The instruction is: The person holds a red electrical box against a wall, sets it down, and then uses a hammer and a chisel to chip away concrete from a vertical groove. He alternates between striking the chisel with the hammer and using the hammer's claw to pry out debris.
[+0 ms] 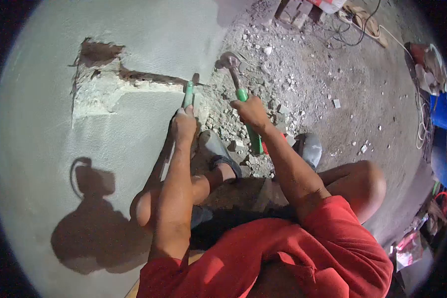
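Observation:
My right hand (253, 113) is wrapped round the green grip of a claw hammer (241, 94). The hammer's dark metal head is above the rubble beside the wall. In my left hand (184, 126) is a green-handled chisel (189, 92), held against the wall near the right end of a broken-out groove (154, 77). The chisel's tip is hard to make out. Leftward, the groove joins a deeper, rough-edged hole (100, 52) in the grey plastered wall (149, 116). White, chipped material shows below the hole.
Broken rubble (273, 64) covers the ground along the wall and around my shoes (218, 151). Bricks (293, 12) are piled at the top. Cables (360, 35) and a wooden piece lie at upper right, with bags and blue sheeting (442, 109) along the right edge.

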A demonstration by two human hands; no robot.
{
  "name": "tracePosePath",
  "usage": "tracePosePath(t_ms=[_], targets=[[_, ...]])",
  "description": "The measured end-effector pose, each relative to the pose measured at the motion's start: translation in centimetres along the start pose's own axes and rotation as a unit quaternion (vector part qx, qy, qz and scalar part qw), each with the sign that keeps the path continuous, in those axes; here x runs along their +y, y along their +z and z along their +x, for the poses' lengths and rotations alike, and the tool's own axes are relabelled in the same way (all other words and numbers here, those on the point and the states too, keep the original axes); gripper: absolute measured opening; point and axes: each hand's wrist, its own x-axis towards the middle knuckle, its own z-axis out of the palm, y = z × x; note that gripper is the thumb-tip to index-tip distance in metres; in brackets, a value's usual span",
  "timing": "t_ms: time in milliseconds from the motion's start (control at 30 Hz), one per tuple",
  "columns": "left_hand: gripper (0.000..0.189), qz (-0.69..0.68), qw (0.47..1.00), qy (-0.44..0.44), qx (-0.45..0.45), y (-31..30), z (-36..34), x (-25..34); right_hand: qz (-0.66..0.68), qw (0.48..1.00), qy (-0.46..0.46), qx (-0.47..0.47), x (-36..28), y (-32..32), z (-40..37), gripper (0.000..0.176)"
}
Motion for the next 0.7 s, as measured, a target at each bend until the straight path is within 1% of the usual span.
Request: tracePosePath(t_ms=[33,100,133,167,233,267,300,333,367,433,467,500,533,567,633,667,700], targets=[[0.049,0.004,1.0,0.003,-0.003,0.3,-0.3,-0.1,0.004,1.0,0.004,0.002,-0.1,0.0,-0.3,0.037],[0.051,-0.001,1.0,0.019,-0.001,0.5,-0.4,-0.3,0.05,0.998,-0.037,0.005,-0.9,0.1,-0.5,0.038],[0.05,-0.005,1.0,0.005,-0.014,0.9,-0.5,-0.6,0.015,0.999,-0.04,0.017,-2.0,-0.1,-1.0,0.037],[0.05,-0.005,1.0,0.004,-0.015,1.2,-0.7,-1.1,0.014,0.999,-0.038,0.016,-2.5,0.1,-1.0,0.037],[0.049,-0.066,0.993,0.087,0.044,2.8,-0.6,-3.2,0.034,0.99,-0.122,0.068,-3.2,0.5,-0.8,0.034],[0.049,-0.051,0.99,0.119,0.056,4.6,0.7,-4.8,0.033,0.99,-0.119,0.067,-4.3,0.3,-1.1,0.034],[0.05,-0.034,0.986,0.151,0.069,6.4,2.0,-6.4,0.049,0.986,-0.151,0.054,-5.6,0.0,-1.7,0.033],[0.051,0.029,0.986,0.161,0.041,5.4,1.5,-5.9,0.065,0.98,-0.183,0.041,-6.2,0.2,-2.2,0.032],[0.052,0.072,0.979,0.186,0.046,5.7,2.1,-6.1,0.065,0.98,-0.183,0.038,-5.8,1.0,-2.0,0.032],[0.052,0.155,0.958,0.234,0.062,5.7,3.0,-6.0,0.013,0.971,-0.237,0.035,-3.3,3.7,-0.8,0.028],[0.051,0.053,0.992,0.113,0.017,3.2,0.8,-2.3,-0.003,0.973,-0.227,0.046,0.5,5.8,1.3,0.028],[0.049,-0.053,0.998,-0.013,-0.026,1.6,-0.6,-0.4,0.0,0.973,-0.228,0.041,3.0,6.6,2.2,0.028],[0.047,-0.064,0.997,0.027,-0.025,3.2,0.2,-2.3,-0.104,0.98,-0.168,0.023,4.7,6.8,3.2,0.027],[0.047,-0.062,0.997,0.033,-0.019,2.8,0.5,-2.4,-0.205,0.973,-0.103,0.01,4.2,6.5,3.4,0.027],[0.048,-0.08,0.995,0.051,0.013,3.6,0.3,-2.0,-0.19,0.976,-0.106,0.024,2.1,4.9,3.3,0.028],[0.049,-0.08,0.997,0.024,-0.005,3.7,0.0,-1.8,-0.177,0.979,-0.1,0.019,0.9,4.1,1.8,0.028],[0.049,-0.086,0.996,0.024,-0.005,3.3,0.3,-1.0,-0.183,0.978,-0.101,0.021,-1.6,3.0,1.1,0.028]])
